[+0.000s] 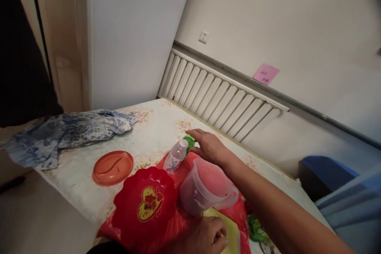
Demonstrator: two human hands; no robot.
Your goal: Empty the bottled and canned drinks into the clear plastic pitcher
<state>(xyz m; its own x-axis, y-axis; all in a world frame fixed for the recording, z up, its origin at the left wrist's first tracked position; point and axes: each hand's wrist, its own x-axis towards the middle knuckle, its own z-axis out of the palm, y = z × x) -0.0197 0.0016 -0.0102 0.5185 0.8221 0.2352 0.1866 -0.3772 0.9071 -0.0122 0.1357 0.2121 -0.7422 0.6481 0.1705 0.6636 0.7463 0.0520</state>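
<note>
At the frame's bottom edge, we lose our left hand (205, 238) below the knuckles. Our right hand (208, 147) half hides a small green object (189, 141), unidentifiable. The pink sticky note's (266, 74) writing is unreadable.

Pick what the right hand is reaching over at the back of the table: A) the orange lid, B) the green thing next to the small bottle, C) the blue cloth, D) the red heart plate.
B: the right hand lies flat with its fingers over the green thing by the bottle, well away from the lid and the cloth.
</note>
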